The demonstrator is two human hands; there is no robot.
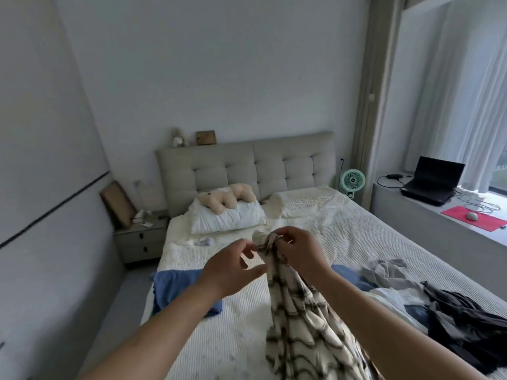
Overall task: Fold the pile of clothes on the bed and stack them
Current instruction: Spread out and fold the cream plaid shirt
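A cream garment with a dark wavy check (pixel 299 319) hangs in front of me over the bed (pixel 238 338). My right hand (pixel 299 250) grips its bunched top edge and holds it up. My left hand (pixel 233 270) is just left of that edge, fingers loosely curled and spread, thumb near the cloth; I cannot tell if it touches. A pile of unfolded clothes (pixel 444 305) in grey, black, white and blue lies on the bed's right side. A blue garment (pixel 178 286) lies flat on the bed at the left.
Pillows (pixel 227 218) and a plush toy (pixel 227 197) sit at the headboard. A small sock (pixel 204 241) lies near them. A nightstand (pixel 141 239) stands left of the bed. A fan (pixel 353 181), a laptop (pixel 432 185) and a red mat (pixel 474 218) are at the right.
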